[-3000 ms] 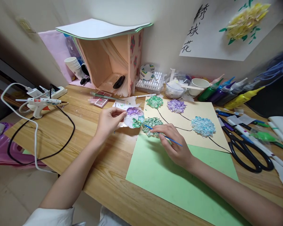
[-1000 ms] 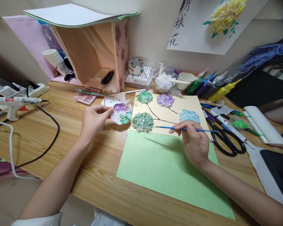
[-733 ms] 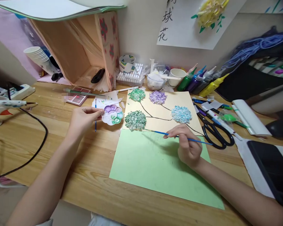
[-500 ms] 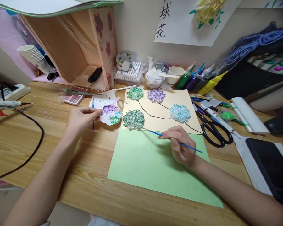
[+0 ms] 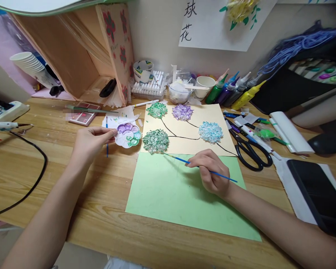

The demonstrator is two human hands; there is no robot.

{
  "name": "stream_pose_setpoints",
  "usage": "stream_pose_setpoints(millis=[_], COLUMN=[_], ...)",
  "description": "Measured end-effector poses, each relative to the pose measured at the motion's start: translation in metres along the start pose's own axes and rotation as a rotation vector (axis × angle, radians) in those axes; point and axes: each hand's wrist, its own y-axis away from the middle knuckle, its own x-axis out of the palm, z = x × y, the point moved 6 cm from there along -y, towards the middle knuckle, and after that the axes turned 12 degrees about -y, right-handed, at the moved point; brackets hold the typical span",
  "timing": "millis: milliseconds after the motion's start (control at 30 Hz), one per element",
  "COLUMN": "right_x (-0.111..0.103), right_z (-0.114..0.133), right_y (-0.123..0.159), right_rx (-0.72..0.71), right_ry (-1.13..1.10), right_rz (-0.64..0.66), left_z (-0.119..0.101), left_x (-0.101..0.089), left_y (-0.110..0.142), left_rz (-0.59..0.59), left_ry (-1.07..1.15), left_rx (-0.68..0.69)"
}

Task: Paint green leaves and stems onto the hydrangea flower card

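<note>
My right hand [image 5: 210, 171] is closed on a thin blue paintbrush [image 5: 182, 160], whose tip is at the lower edge of the dark green textured flower [image 5: 156, 141]. Between the thumb and fingers of my left hand [image 5: 93, 142] is the edge of a white flower-shaped paint palette [image 5: 128, 135] with purple and green paint in its wells. A cream sheet [image 5: 182, 145] bears the raised flowers, among them a purple one [image 5: 182, 111] and a light blue one [image 5: 211, 132], with black stem lines. Under it lies a light green sheet [image 5: 190, 201]. Another blue brush [image 5: 106, 149] lies partly behind my left hand.
Black scissors [image 5: 252, 153] and a phone [image 5: 316, 192] lie at the right. Paint bottles [image 5: 217, 89], a paper cup [image 5: 205, 85] and a marker box [image 5: 149, 87] stand along the wall. A glue gun [image 5: 5, 127] with a black cable [image 5: 43, 160] is at the left.
The whole view has shifted slightly, so things appear a little further left and mostly higher. Both hands keep their holds, and the brush tip stays by the dark green flower.
</note>
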Motion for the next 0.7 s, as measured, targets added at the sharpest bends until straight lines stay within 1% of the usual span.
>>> stream_pose_setpoints(millis=[67, 133, 267, 367, 500, 567, 700], right_x=[-0.001, 0.0, 0.001, -0.002, -0.007, -0.007, -0.002], right_z=[-0.002, -0.007, -0.016, -0.018, -0.015, -0.015, -0.017], right_y=[0.001, 0.002, 0.003, 0.003, 0.005, 0.006, 0.005], right_rx=[0.023, 0.077, 0.162, 0.168, 0.138, 0.125, 0.145], right_ry=[-0.019, -0.04, -0.066, -0.063, -0.078, -0.084, -0.061], right_rz=[-0.029, -0.037, -0.065, -0.119, -0.185, -0.182, -0.11], left_z=[0.0, 0.0, -0.004, -0.006, -0.005, -0.004, -0.002], left_x=[-0.001, -0.001, -0.001, -0.001, -0.002, -0.001, -0.002], left_y=[0.0, 0.001, 0.004, 0.006, 0.005, 0.003, 0.002], left_rz=[-0.011, -0.015, 0.0, -0.012, -0.009, -0.001, 0.0], left_ry=[0.008, 0.019, 0.024, 0.014, 0.027, 0.035, 0.039], left_rx=[0.001, -0.006, -0.036, -0.06, -0.05, -0.034, -0.011])
